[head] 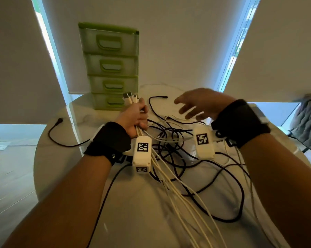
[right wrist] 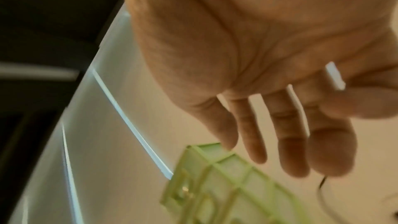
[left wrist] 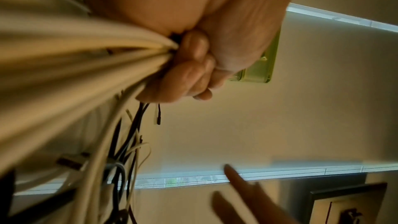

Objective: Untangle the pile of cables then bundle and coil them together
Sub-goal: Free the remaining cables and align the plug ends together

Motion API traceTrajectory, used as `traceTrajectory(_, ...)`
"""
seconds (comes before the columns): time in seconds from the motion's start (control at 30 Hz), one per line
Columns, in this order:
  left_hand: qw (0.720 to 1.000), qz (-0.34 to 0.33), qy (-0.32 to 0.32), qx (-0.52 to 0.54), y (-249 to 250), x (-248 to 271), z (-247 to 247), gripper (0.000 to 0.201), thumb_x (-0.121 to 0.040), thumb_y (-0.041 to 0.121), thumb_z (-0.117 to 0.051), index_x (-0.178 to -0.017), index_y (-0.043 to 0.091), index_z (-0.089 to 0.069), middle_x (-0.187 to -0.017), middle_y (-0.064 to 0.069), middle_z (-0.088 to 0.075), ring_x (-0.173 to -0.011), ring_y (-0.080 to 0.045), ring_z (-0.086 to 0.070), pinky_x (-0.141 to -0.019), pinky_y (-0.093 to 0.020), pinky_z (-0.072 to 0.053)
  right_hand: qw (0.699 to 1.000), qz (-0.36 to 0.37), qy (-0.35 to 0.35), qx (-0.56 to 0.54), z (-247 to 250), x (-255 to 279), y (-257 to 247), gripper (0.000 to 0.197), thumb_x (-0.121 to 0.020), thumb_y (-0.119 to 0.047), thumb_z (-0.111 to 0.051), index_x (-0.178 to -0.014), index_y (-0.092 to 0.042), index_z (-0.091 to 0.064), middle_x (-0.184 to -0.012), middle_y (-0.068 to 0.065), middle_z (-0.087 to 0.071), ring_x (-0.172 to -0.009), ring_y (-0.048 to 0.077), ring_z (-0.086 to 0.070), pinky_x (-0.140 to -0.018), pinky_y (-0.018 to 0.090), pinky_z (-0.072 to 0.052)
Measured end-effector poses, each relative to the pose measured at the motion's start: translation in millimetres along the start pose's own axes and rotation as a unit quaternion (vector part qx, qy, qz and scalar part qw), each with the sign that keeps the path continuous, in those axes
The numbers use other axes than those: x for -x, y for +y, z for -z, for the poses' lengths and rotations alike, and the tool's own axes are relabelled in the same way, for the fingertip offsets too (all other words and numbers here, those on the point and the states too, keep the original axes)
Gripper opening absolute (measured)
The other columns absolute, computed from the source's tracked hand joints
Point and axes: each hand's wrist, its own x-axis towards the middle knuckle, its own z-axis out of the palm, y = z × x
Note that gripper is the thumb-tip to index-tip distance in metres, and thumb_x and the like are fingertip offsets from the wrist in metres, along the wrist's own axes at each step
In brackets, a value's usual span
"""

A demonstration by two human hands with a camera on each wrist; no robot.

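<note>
The left hand (head: 135,117) clenched the white cables (head: 170,178) beside the green drawers (head: 111,67); the right hand (head: 198,104) hovered spread, empty. Black cables (head: 170,140) (looped across the white strands) could knot tighter if pulled.

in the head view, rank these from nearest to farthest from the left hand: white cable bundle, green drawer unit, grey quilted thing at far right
1. white cable bundle: gripped in the left hand.
2. green drawer unit: just behind that hand, on the table.
3. grey quilted thing: far right, beyond the table.
</note>
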Motion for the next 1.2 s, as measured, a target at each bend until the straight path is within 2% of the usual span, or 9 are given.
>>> traceTrajectory(0.2,0.997,0.024,0.050,-0.057,-2.0,-0.6,0.8,0.042,-0.100,0.043,-0.041,-0.070,0.015,-0.043,-0.039,0.008,-0.025,-0.028,-0.005,-0.020,-0.030,-0.012,-0.022,0.978,0.020,-0.045,-0.205,14.3,16.6,-21.9,0.022,-0.095,-0.025,-0.054,-0.109,-0.014,-0.067,-0.088,0.004,-0.065,-0.069,0.014,-0.058,-0.051,0.022,-0.045)
traceTrajectory(0.33,0.993,0.047,0.042,-0.096,-0.1,2.6,2.7,0.041,-0.101,0.043,-0.039,-0.072,0.015,-0.043,-0.039,0.008,-0.022,-0.028,-0.005,-0.018,-0.030,-0.011,-0.019,0.999,0.006,-0.027,0.033,-4.9,1.1,-23.3,0.020,-0.099,-0.021,-0.049,-0.111,-0.014,-0.064,-0.099,0.006,-0.065,-0.076,0.016,-0.062,-0.060,0.023,-0.050)
traceTrajectory(0.47,0.988,0.046,0.051,-0.139,2.0,4.8,5.1,0.040,-0.101,0.043,-0.040,-0.074,0.014,-0.045,-0.041,0.008,-0.024,-0.029,-0.004,-0.019,-0.030,-0.012,-0.020,0.977,-0.012,-0.051,0.208,-22.3,-23.6,-21.6,0.026,-0.098,-0.012,-0.047,-0.115,-0.023,-0.062,-0.105,0.003,-0.061,-0.078,0.017,-0.062,-0.056,0.023,-0.051)
traceTrajectory(0.53,0.987,0.043,0.054,-0.143,3.2,4.9,7.2,0.039,-0.101,0.043,-0.040,-0.075,0.014,-0.046,-0.041,0.008,-0.025,-0.030,-0.004,-0.020,-0.030,-0.013,-0.020,0.936,0.028,-0.052,0.348,-31.7,-35.2,-20.0,0.042,-0.096,-0.005,-0.042,-0.131,-0.025,-0.055,-0.116,0.002,-0.057,-0.095,0.021,-0.061,-0.073,0.030,-0.053)
traceTrajectory(0.6,0.988,0.041,0.051,-0.141,4.1,4.4,8.9,0.039,-0.101,0.043,-0.039,-0.076,0.014,-0.046,-0.042,0.008,-0.026,-0.031,-0.005,-0.020,-0.031,-0.013,-0.020,0.866,0.056,-0.072,0.492,-41.1,-46.6,-16.5,0.048,-0.097,-0.006,-0.042,-0.141,-0.023,-0.048,-0.145,0.003,-0.045,-0.129,0.022,-0.046,-0.103,0.033,-0.039)
traceTrajectory(0.73,0.992,0.042,0.027,-0.114,5.6,3.6,9.5,0.037,-0.102,0.041,-0.038,-0.079,0.014,-0.049,-0.040,0.009,-0.026,-0.030,-0.004,-0.022,-0.030,-0.014,-0.021,0.812,0.061,-0.048,0.578,-47.8,-66.0,-7.7,0.031,-0.092,-0.025,-0.062,-0.119,-0.010,-0.064,-0.123,0.009,-0.063,-0.113,0.027,-0.058,-0.096,0.037,-0.046)
traceTrajectory(0.93,0.997,0.029,0.021,-0.070,6.6,1.5,8.6,0.037,-0.102,0.040,-0.037,-0.083,0.012,-0.051,-0.040,0.008,-0.027,-0.029,-0.004,-0.020,-0.028,-0.016,-0.018,0.918,0.152,0.211,0.298,5.3,-54.3,-30.3,0.013,-0.089,-0.033,-0.065,-0.090,-0.021,-0.068,-0.094,-0.002,-0.063,-0.086,0.019,-0.058,-0.082,0.029,-0.045)
traceTrajectory(1.07,0.999,-0.004,0.010,-0.043,4.2,-0.9,10.4,0.039,-0.102,0.040,-0.038,-0.086,0.009,-0.056,-0.039,0.009,-0.026,-0.028,-0.004,-0.020,-0.028,-0.017,-0.020,0.972,0.153,0.173,0.040,11.1,-28.6,-42.3,0.011,-0.089,-0.027,-0.066,-0.079,-0.022,-0.065,-0.070,-0.002,-0.064,-0.065,0.010,-0.059,-0.064,0.024,-0.045)
traceTrajectory(1.2,0.995,-0.052,-0.073,0.032,3.1,-0.9,6.9,0.037,-0.102,0.035,-0.038,-0.103,0.007,-0.061,-0.039,0.009,-0.024,-0.029,-0.002,-0.020,-0.031,-0.016,-0.024,0.987,0.115,0.105,-0.045,-24.3,-19.1,-33.1,0.006,-0.091,-0.024,-0.064,-0.087,-0.020,-0.064,-0.069,0.000,-0.064,-0.062,0.014,-0.062,-0.064,0.028,-0.051)
